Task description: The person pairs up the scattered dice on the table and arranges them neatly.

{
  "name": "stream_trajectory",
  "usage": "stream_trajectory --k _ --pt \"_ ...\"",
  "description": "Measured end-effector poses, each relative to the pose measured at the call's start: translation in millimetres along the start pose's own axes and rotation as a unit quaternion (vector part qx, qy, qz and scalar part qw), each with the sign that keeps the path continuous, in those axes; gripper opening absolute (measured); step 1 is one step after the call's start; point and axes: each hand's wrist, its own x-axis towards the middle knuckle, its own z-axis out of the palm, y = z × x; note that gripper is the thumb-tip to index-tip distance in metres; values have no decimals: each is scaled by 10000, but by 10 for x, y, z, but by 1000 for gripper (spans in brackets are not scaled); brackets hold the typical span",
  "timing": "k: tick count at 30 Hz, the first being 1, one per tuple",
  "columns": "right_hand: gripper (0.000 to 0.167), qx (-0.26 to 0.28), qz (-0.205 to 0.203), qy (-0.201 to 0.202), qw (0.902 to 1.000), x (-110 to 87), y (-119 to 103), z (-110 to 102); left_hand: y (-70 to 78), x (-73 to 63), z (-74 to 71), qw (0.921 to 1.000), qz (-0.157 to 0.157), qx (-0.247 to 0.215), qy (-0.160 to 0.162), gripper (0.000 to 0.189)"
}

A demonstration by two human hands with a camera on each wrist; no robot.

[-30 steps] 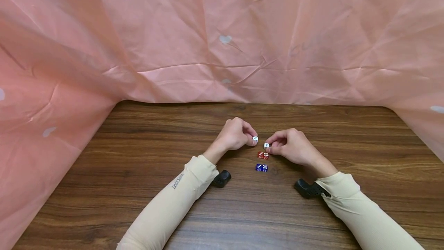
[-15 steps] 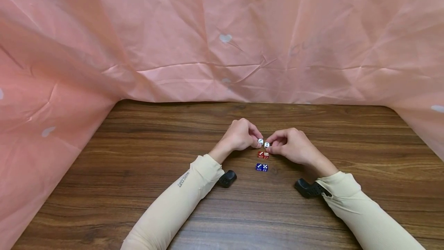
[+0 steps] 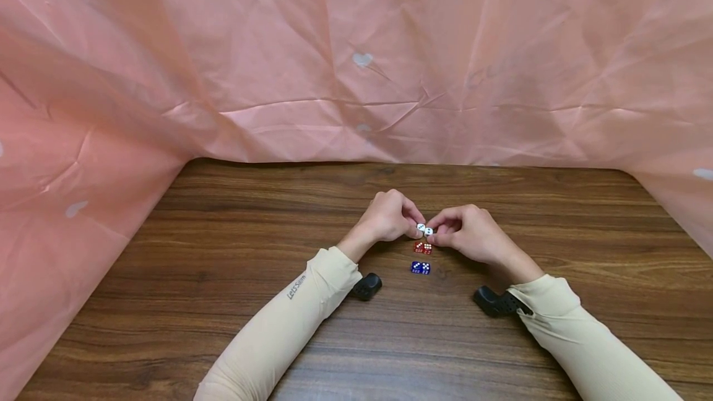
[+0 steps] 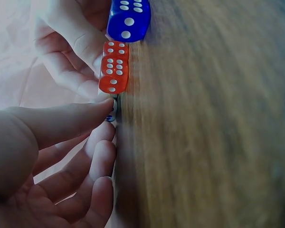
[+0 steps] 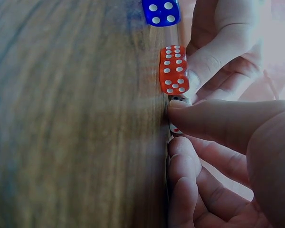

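Note:
My left hand [image 3: 387, 215] pinches a white die [image 3: 421, 227] between thumb and fingers. Facing it, my right hand [image 3: 468, 231] pinches a second white die [image 3: 428, 231]. The two white dice sit side by side, touching or almost so. Just nearer to me lies a pair of red dice [image 3: 423, 247], side by side. A pair of blue dice [image 3: 420, 268] lies nearer still, in line with the red ones. In the left wrist view the thumb mostly covers the white die [image 4: 111, 116]; the right wrist view shows only slivers of white die [image 5: 176, 128] behind the thumb.
Everything lies on a brown wood-grain table [image 3: 250, 215]. A pink curtain [image 3: 289, 79] with pale hearts hangs along the back and sides. Black wrist devices [image 3: 366, 287] stick out below both cream sleeves [image 3: 284, 327].
My left hand has moved right with its white die, closing the gap to the other white die. My right hand has stayed almost still. The red and blue dice lie as before.

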Motion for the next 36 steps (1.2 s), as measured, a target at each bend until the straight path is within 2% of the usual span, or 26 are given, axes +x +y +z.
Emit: stream_trajectory --k 36 --pt "13 -157 18 86 9998 -8 1 -17 16 -18 -22 9995 74 276 -163 10"
